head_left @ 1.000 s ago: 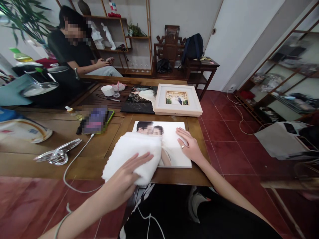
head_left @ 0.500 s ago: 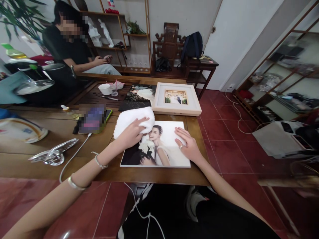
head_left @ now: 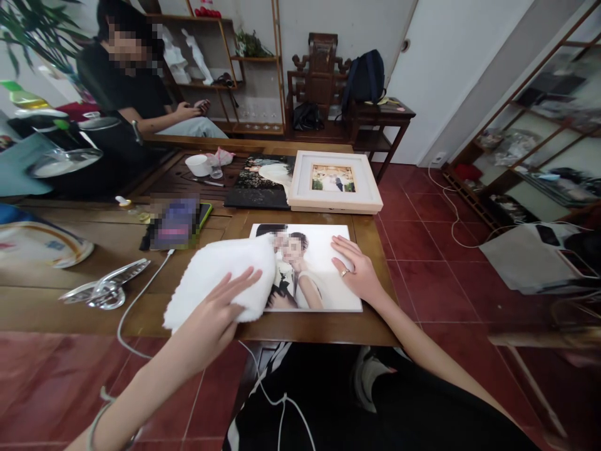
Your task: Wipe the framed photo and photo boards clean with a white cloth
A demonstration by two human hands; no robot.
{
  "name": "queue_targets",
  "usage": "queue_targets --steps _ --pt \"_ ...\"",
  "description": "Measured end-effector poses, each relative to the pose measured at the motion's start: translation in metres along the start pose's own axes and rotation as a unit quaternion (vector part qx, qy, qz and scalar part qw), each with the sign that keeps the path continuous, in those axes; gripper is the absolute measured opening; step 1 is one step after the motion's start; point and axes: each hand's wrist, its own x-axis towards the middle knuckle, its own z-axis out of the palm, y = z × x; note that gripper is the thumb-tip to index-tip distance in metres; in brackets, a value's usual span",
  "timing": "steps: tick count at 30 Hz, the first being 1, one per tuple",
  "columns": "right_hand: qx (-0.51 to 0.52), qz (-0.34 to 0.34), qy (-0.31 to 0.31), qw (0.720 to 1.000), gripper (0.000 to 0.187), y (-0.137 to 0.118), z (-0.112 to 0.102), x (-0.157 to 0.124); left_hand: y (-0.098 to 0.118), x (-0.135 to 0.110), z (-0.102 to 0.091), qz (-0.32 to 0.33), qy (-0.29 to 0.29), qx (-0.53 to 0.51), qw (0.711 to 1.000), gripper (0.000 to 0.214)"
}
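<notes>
My left hand (head_left: 223, 316) lies on a fluffy white cloth (head_left: 225, 275), its fingers reaching over the top while some are tucked into the fold. The cloth covers the lower left part of a photo panel (head_left: 323, 269) showing a couple in black and white. On the panel's right side, my right hand (head_left: 357, 269) rests flat with its fingers stretched out, a ring on one of them. The panel lies flat near the front edge of the wooden table (head_left: 375, 319).
Behind the panel stand a white framed picture (head_left: 300, 194) and a dark photo panel (head_left: 253, 181). To the left are a phone (head_left: 176, 222) with a cable, a shiny metal object (head_left: 106, 288) and a white cup (head_left: 198, 165). Across the table a person (head_left: 126, 81) sits holding a phone.
My left hand has drawn the cloth down and to the left over the panel, uncovering its upper left corner. The right hand stays on the panel's right side.
</notes>
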Motion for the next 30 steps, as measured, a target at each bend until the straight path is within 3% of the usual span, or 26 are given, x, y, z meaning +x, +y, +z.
queue_targets --steps 4,8,12,20,25,30 --pt "0.005 0.003 0.003 1.0 0.035 0.001 0.0 0.0 0.023 -0.02 -0.003 0.004 0.007 -0.02 1.0 0.035" --pt "0.02 0.004 0.009 1.0 0.036 0.001 -0.001 0.001 0.031 -0.027 -0.004 -0.002 -0.002 -0.025 1.0 0.035" --pt "0.027 0.006 0.013 1.0 0.038 0.002 0.0 0.002 0.021 -0.015 -0.005 0.009 0.001 -0.026 1.0 0.034" --pt "0.069 0.025 0.015 0.997 0.04 0.004 -0.002 0.003 -0.022 0.042 0.0 -0.008 -0.006 -0.01 1.0 0.032" --pt "0.073 0.032 0.018 0.997 0.041 0.006 -0.001 0.002 -0.015 0.048 0.009 -0.038 0.009 0.008 0.999 0.032" --pt "0.057 0.025 0.02 0.998 0.037 0.004 0.0 0.001 0.003 0.025 0.003 -0.036 0.002 0.002 0.999 0.031"
